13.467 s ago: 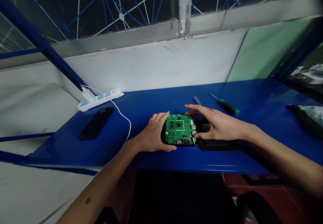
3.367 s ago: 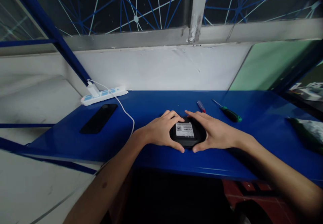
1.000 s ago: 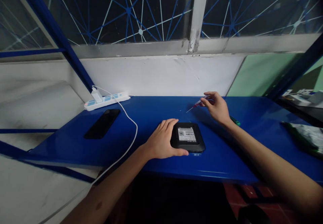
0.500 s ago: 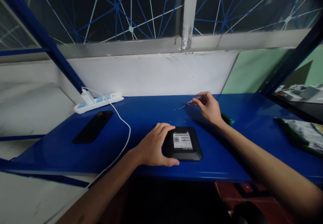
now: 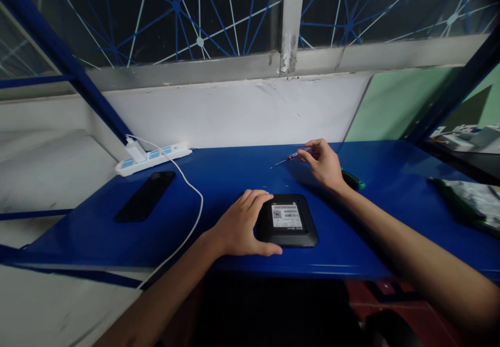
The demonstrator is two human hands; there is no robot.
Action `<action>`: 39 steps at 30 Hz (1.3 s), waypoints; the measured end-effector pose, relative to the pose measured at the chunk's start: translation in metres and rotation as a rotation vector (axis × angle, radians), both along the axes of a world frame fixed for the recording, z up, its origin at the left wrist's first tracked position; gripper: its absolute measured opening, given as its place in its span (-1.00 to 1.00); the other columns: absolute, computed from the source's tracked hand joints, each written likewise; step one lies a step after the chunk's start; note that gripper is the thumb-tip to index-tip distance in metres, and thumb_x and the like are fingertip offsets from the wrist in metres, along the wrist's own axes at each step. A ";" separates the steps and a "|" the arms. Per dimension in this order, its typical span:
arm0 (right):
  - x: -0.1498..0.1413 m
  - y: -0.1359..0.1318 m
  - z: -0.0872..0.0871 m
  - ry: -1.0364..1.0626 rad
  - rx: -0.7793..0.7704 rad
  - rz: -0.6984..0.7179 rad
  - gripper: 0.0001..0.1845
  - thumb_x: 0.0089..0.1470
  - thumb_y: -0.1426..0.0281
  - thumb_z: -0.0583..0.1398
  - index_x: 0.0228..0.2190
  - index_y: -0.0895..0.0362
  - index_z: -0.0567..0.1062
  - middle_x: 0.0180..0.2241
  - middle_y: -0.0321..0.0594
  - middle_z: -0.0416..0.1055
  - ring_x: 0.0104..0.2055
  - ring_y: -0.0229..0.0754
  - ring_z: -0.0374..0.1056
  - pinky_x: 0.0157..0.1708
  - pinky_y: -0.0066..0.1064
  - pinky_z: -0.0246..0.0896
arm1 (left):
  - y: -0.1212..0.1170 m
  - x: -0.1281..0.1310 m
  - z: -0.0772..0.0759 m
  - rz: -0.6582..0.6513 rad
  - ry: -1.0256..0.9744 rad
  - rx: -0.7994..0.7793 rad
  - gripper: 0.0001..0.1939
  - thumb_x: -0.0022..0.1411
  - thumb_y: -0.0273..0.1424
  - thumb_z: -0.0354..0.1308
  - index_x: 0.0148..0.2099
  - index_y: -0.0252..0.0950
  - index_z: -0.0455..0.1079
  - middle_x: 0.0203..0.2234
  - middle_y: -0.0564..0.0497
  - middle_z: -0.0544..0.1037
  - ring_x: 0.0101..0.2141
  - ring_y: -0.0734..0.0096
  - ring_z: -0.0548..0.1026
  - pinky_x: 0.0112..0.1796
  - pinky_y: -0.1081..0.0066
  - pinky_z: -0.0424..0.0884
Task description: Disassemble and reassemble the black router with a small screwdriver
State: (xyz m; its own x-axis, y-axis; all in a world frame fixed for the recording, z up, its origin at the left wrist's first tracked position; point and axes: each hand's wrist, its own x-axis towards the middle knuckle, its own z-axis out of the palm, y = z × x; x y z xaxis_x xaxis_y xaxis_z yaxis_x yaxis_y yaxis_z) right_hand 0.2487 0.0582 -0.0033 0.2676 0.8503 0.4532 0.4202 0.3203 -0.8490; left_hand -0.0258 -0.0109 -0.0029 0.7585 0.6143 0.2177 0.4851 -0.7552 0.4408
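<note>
My left hand (image 5: pixel 244 227) grips the left side of a flat black square device (image 5: pixel 308 235), thumb along its near edge and fingers at the far one. The device lies on the blue table with a white printed label (image 5: pixel 287 215) facing up. Farther back, my right hand (image 5: pixel 322 164) pinches a slim screwdriver (image 5: pixel 292 156) with a dark red collar and a thin metal shaft. Its tip points left and down, close to a tiny pale piece (image 5: pixel 271 168), perhaps a screw. Two more such pieces lie just beyond the device.
A black phone (image 5: pixel 145 197) lies on the left of the blue table (image 5: pixel 230 167). Behind it is a white power strip (image 5: pixel 156 158) with a plugged charger and a trailing white cable (image 5: pixel 201 206). A green-and-black tool (image 5: pixel 353 180) and a silvery bag (image 5: pixel 469 198) lie on the right.
The screwdriver's tip has come a little nearer the tiny pale piece. My left hand and the device appear slightly farther right, while the view itself has shifted a little.
</note>
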 end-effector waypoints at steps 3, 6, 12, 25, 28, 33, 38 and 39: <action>-0.004 -0.001 0.000 -0.021 -0.011 0.011 -0.71 0.05 0.21 0.27 -0.22 0.07 0.39 -0.30 -0.15 0.57 -0.28 -0.05 0.58 -0.16 -0.13 0.47 | -0.001 0.001 0.000 0.017 0.015 0.008 0.03 -0.09 0.20 0.32 0.27 -0.26 0.11 0.22 -0.27 0.28 0.19 -0.19 0.26 0.18 -0.15 0.24; -0.007 -0.002 -0.002 -0.036 -0.022 0.016 -0.72 0.05 0.21 0.27 -0.22 0.06 0.39 -0.30 -0.15 0.57 -0.28 -0.05 0.58 -0.14 -0.10 0.47 | -0.002 0.001 0.001 0.032 0.027 0.013 0.02 -0.08 0.19 0.32 0.27 -0.28 0.12 0.23 -0.29 0.27 0.21 -0.20 0.25 0.20 -0.15 0.22; -0.005 0.003 -0.006 0.023 0.014 0.024 -0.66 0.02 0.14 0.31 -0.23 0.05 0.41 -0.31 -0.17 0.56 -0.29 -0.07 0.57 -0.17 -0.14 0.49 | -0.002 0.003 0.001 0.041 0.014 0.033 0.04 -0.11 0.17 0.35 0.26 -0.32 0.14 0.21 -0.30 0.30 0.20 -0.17 0.27 0.19 -0.15 0.23; 0.034 -0.024 0.010 0.437 -0.135 0.266 -0.58 -0.09 0.18 0.44 -0.19 0.04 0.52 -0.37 -0.26 0.57 -0.44 -0.23 0.50 -0.18 -0.19 0.51 | 0.000 0.003 -0.002 0.040 -0.014 0.038 0.02 -0.11 0.16 0.35 0.25 -0.29 0.14 0.18 -0.27 0.33 0.15 -0.16 0.32 0.13 -0.15 0.32; 0.035 -0.033 0.008 0.475 -0.183 0.279 -0.58 -0.10 0.18 0.45 -0.21 0.06 0.53 -0.36 -0.26 0.57 -0.44 -0.26 0.48 -0.24 -0.26 0.50 | -0.001 0.002 -0.001 0.044 -0.004 0.028 0.02 -0.11 0.14 0.36 0.25 -0.31 0.14 0.19 -0.28 0.32 0.17 -0.18 0.30 0.15 -0.18 0.30; 0.031 -0.038 0.009 0.426 -0.194 0.266 -0.56 -0.09 0.16 0.43 -0.19 0.06 0.52 -0.41 -0.28 0.54 -0.46 -0.26 0.44 -0.26 -0.22 0.50 | -0.002 0.001 0.000 0.049 -0.003 0.035 0.01 -0.09 0.14 0.37 0.25 -0.29 0.13 0.20 -0.29 0.31 0.19 -0.17 0.29 0.18 -0.20 0.26; 0.032 -0.037 0.009 0.391 -0.166 0.247 -0.58 -0.07 0.15 0.41 -0.19 0.06 0.52 -0.37 -0.24 0.55 -0.47 -0.23 0.45 -0.21 -0.13 0.49 | -0.002 0.001 0.000 0.059 0.018 0.033 0.02 -0.06 0.13 0.36 0.28 -0.32 0.12 0.22 -0.31 0.29 0.21 -0.22 0.27 0.17 -0.22 0.27; 0.033 -0.036 0.009 0.391 -0.162 0.243 -0.58 -0.07 0.15 0.41 -0.19 0.06 0.52 -0.37 -0.24 0.55 -0.47 -0.22 0.46 -0.21 -0.12 0.49 | -0.002 0.001 0.000 0.059 0.022 0.035 0.02 -0.06 0.13 0.36 0.28 -0.33 0.12 0.23 -0.32 0.29 0.21 -0.23 0.27 0.18 -0.24 0.25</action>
